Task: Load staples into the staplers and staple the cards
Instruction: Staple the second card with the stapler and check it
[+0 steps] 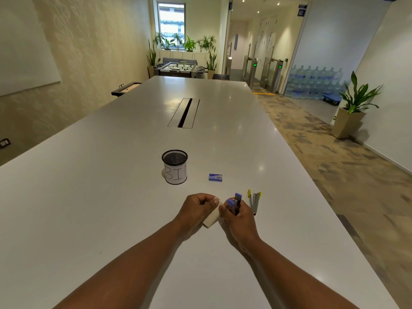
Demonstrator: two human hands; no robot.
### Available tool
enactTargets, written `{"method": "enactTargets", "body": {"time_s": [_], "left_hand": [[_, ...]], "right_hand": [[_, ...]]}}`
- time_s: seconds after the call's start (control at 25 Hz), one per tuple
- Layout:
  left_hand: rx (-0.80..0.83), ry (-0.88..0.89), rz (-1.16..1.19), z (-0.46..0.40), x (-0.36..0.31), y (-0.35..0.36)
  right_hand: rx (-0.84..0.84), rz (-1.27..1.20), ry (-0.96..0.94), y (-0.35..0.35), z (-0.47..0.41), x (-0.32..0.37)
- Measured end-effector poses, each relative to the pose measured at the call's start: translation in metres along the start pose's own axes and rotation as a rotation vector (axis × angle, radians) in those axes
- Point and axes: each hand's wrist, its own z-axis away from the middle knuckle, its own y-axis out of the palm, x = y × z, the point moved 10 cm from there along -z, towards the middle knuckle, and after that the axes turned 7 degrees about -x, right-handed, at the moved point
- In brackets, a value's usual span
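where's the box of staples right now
In the head view, the box of staples lies on the white table, right of the mesh cup and beyond the right hand.

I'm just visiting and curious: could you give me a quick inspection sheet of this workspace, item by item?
Surface: long white table with a slot in the middle.
Job's things: purple stapler in the right hand; cards in the left hand; yellow stapler lying open on the table; staple box beyond it.
Clutter: mesh cup with a handwritten label.
Grippers: both hands gripping.
Cables: nothing seen.
Surroundings: potted plants, foosball table, stacked water bottles.
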Motion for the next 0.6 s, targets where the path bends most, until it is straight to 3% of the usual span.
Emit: {"method": "enactTargets", "body": {"time_s": [0.6], "left_hand": [[-0.036, -0.001, -0.022, -0.0061, 0.0061, -0.0041]], "right_hand": [[0.018, 0.088, 0.038, 0.0018, -0.0012, -0.002]]}}
